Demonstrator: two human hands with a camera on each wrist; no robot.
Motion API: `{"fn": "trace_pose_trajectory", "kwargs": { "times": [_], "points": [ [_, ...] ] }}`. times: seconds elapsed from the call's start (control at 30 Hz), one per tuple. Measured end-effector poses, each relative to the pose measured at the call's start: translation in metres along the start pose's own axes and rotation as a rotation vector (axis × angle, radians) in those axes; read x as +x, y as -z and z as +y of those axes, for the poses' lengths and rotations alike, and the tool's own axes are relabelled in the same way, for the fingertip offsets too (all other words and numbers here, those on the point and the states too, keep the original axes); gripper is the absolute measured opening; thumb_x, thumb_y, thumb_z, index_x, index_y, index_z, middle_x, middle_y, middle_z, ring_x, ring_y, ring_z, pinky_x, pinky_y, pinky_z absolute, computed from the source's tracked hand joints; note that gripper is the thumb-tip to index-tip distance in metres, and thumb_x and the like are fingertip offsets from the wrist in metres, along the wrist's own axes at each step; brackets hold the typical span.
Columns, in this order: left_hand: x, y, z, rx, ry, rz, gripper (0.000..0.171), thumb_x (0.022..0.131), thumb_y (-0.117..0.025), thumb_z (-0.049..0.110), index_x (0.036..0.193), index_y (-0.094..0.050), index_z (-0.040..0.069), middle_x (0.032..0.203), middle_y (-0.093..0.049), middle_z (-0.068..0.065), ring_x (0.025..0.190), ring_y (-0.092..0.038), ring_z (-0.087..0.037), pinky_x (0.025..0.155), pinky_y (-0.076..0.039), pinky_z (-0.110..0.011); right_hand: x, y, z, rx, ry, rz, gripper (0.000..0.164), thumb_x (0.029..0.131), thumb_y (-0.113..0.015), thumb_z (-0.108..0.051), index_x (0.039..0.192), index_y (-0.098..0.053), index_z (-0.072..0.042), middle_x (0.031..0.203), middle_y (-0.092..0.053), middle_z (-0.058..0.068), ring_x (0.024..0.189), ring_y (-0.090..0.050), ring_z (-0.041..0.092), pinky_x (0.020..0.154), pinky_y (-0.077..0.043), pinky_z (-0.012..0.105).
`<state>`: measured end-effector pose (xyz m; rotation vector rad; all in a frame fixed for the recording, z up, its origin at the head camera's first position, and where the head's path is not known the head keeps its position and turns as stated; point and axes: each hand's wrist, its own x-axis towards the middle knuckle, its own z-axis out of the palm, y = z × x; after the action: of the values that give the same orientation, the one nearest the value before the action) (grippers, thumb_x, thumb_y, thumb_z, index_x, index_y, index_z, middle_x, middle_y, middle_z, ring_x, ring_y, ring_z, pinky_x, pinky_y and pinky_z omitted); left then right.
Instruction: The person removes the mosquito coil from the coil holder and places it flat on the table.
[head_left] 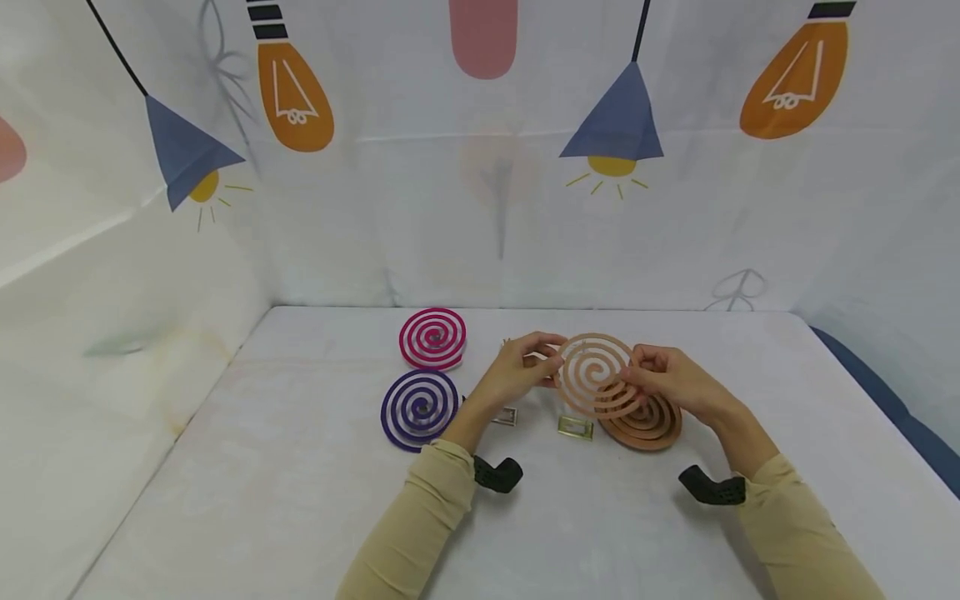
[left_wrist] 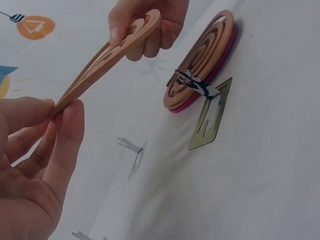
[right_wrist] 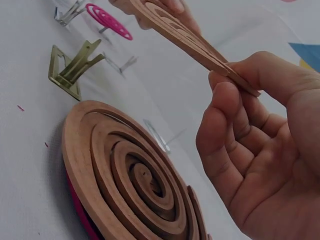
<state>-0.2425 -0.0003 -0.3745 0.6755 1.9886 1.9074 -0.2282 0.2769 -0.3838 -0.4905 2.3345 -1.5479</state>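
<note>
I watch the left hand and right hand pinch a flat tan spiral coil near the brown-topped spiral stack.

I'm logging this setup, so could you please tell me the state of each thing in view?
Tan coil: held tilted above the table.
Left hand: pinching that coil's edge.
Right hand: pinching its opposite side.
Brown coil stack: lying on the table.
Gold stand: prong raised, without a coil.
Silver stand: no coil on it.
Pink coil: raised off the table.
Purple coil: spiral whole; height unclear.
</note>
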Motion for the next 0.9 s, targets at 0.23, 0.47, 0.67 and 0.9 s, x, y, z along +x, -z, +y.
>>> {"fn": "trace_pose_trajectory", "kwargs": {
  "times": [0.23, 0.47, 0.67, 0.9],
  "points": [
    [0.006, -0.006, -0.017, 0.013, -0.009, 0.037, 0.035, 0.092, -0.058, 0.005, 0.127, -0.055, 0.002, 0.111, -0.058, -0.023, 0.08, -0.063, -0.015, 0.073, -0.057, -0.029, -0.003, 0.005, 0.002, -0.003, -0.004, -0.025, 0.021, 0.095, -0.056, -0.019, 0.086, -0.05, -0.001, 0.072, -0.059, -0.002, 0.064, -0.062, 0.016, 0.063, -0.055, 0.041],
    [0.006, -0.01, -0.018, 0.031, -0.002, 0.039, 0.036, 0.092, -0.058, 0.006, 0.128, -0.056, 0.003, 0.109, -0.059, -0.021, 0.077, -0.062, -0.01, 0.071, -0.057, -0.028, -0.005, 0.008, 0.0, -0.003, -0.042, -0.032, 0.02, 0.094, -0.057, -0.02, 0.086, -0.05, -0.004, 0.07, -0.06, -0.003, 0.064, -0.063, 0.014, 0.061, -0.054, 0.04],
    [0.0, -0.016, -0.006, 0.039, 0.004, 0.034, 0.036, 0.091, -0.057, 0.0, 0.127, -0.055, -0.003, 0.108, -0.058, -0.026, 0.076, -0.061, -0.012, 0.071, -0.057, -0.028, -0.008, 0.01, 0.001, -0.019, -0.069, -0.027, 0.021, 0.094, -0.058, -0.02, 0.084, -0.049, -0.004, 0.069, -0.06, -0.004, 0.063, -0.063, 0.012, 0.062, -0.055, 0.039],
    [-0.008, -0.021, 0.006, 0.055, -0.006, 0.028, 0.036, 0.092, -0.056, 0.0, 0.127, -0.053, -0.005, 0.108, -0.059, -0.027, 0.079, -0.065, -0.018, 0.074, -0.057, -0.032, -0.011, 0.014, 0.002, -0.037, -0.089, -0.024, 0.023, 0.094, -0.058, -0.022, 0.086, -0.048, -0.002, 0.068, -0.058, -0.004, 0.063, -0.062, 0.014, 0.062, -0.054, 0.037]
  ]
}}
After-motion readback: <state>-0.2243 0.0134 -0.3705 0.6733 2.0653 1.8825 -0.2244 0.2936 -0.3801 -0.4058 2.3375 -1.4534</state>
